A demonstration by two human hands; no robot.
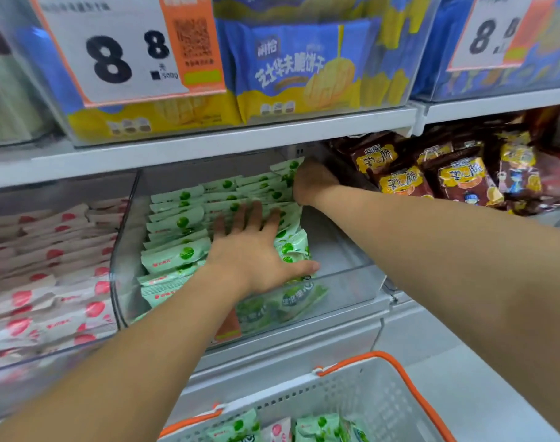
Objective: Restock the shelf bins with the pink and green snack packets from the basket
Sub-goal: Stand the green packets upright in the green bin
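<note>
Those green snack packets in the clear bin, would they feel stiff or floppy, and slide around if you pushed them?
The green packets look like thin puffy film pouches, so probably floppy and light. Their glossy wrap suggests they slide easily; the left hand lies flat on the row, perhaps steadying it. Stood on edge, they would likely topple toward the bin's bare right side.

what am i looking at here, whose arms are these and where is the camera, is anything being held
There is no machine here: a person wears one camera on the head, looking down at their own arms. The left hand lies flat, fingers straight, pressing on rows of green packets in a clear shelf bin. The right hand reaches to the back of that bin, against the rear packets; whether it grips any cannot be seen. Pink packets fill the bin to the left. Below stands a white basket with orange handles, holding more packets.
</note>
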